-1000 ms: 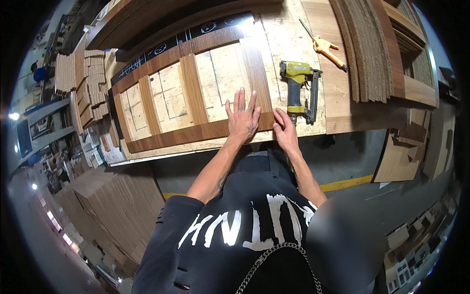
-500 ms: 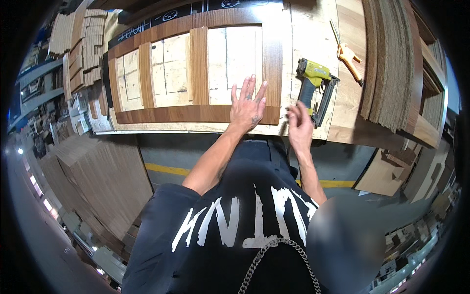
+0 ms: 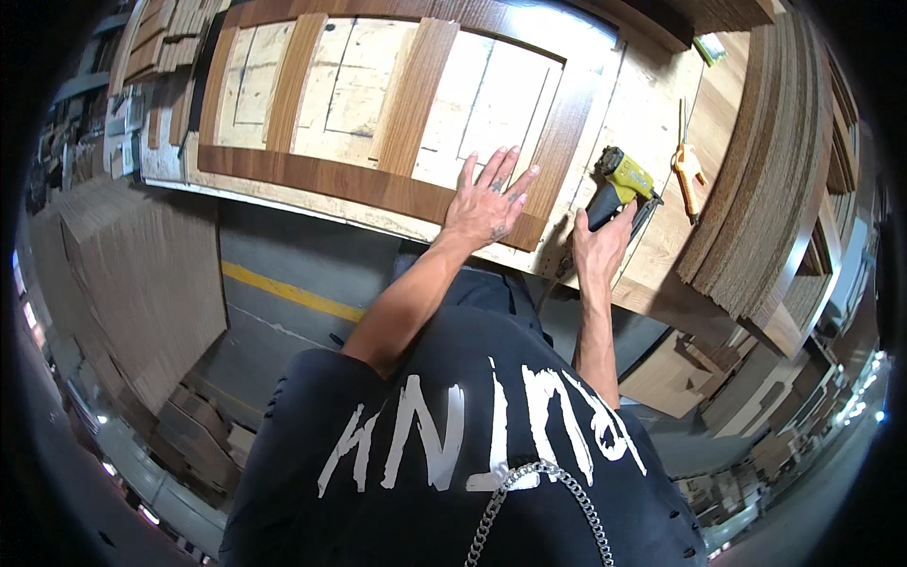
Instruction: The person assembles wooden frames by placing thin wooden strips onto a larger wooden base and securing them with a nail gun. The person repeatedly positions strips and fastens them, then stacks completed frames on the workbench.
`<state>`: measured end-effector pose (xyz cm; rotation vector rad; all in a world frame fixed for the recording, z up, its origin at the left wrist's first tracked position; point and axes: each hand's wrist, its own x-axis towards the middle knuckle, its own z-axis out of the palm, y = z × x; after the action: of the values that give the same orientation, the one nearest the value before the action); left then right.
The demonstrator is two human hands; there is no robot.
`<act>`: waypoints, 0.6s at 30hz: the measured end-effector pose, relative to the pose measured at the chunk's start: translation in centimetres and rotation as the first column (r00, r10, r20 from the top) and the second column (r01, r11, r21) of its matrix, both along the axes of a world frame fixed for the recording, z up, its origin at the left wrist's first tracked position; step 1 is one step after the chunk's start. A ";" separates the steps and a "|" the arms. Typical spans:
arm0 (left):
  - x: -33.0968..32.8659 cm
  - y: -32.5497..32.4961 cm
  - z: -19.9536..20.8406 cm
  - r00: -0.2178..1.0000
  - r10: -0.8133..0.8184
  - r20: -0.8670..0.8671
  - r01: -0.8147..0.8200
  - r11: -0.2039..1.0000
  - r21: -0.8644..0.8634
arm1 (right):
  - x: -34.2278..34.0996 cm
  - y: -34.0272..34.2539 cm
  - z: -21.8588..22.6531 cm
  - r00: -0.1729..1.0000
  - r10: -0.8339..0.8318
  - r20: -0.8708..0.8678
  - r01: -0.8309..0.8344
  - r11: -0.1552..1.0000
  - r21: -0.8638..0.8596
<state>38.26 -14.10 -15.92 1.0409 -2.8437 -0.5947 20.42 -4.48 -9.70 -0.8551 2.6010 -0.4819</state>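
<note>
A brown wood-grain frame (image 3: 326, 172) with crossbars lies flat on the workbench. My left hand (image 3: 484, 206) rests on its near right corner, palm down and fingers spread. To the right, a yellow-green nail gun (image 3: 626, 178) with a dark handle lies on its side on the bench. My right hand (image 3: 601, 244) has its thumb on one side of the handle and its fingers on the other, closed round it. Part of the handle and magazine is hidden by that hand.
An orange tool with a long thin nozzle (image 3: 688, 180) lies right of the nail gun. Stacked brown boards (image 3: 756, 180) line the bench's right end. More wood strips (image 3: 161, 42) are piled at the far left. A large board stack (image 3: 142, 283) stands below on the left.
My right hand has moved from beside the nail gun's handle to close round it. My left hand stays on the frame's corner. The whole view has turned, so the bench appears tilted.
</note>
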 end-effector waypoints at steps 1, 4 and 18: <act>0.1 -0.1 0.0 1.000 0.001 0.018 -0.001 1.000 -0.009 | -0.2 0.0 -1.1 1.000 -0.021 -0.009 0.021 1.000 -0.004; 0.1 -0.1 0.1 0.999 -0.007 0.048 0.008 1.000 -0.009 | -2.0 -0.5 -2.0 0.998 -0.056 0.039 0.058 0.997 -0.057; 0.3 0.0 -0.6 1.000 0.026 0.016 -0.026 0.999 0.033 | -1.7 2.1 6.3 0.796 0.320 0.515 -0.457 0.874 0.165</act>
<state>38.60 -14.05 -16.48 1.0905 -2.8382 -0.6365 18.75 -2.42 -3.41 -0.9979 1.9106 -0.1608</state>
